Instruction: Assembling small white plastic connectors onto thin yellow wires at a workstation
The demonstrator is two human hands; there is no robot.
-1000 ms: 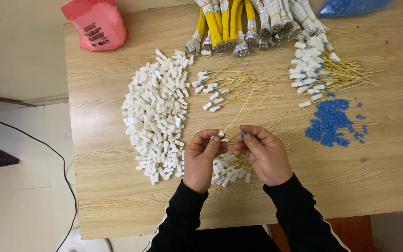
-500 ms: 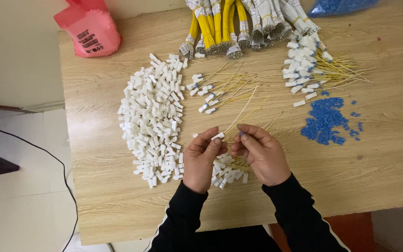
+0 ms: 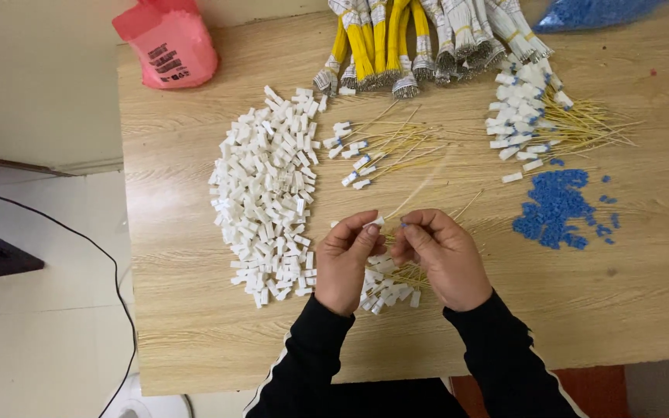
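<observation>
Pale wood bench, seen from above, carrying sorted small parts.

Left hand: fingers closed in a pinch on a small white connector housing, held above the bench near its front edge.

Right hand: fingers pinched on the near end of a thin yellow wire, which runs up and away to the right; a small blue piece shows at the fingertips. The two hands sit close together, thumbs nearly touching. Black sleeves cover both forearms.

Small pile of finished white-ended wires: on the bench directly beneath and between the hands.

Large heap of loose white housings: left of the hands, spreading from mid-bench toward the front.

Loose group of yellow wires with white ends: beyond the hands, just right of the large heap.

Second group of white-ended yellow wires: far right, wire tails fanning to the right.

Scatter of blue plastic bits: right of the right hand, just below the second group.

Bundles of yellow and white cable: at the far edge, ends pointing toward the person.

Blue bag: far right corner, partly cut off by the picture's edge.

Pink plastic bag: far left corner.

Black cord: on the pale floor to the left.
</observation>
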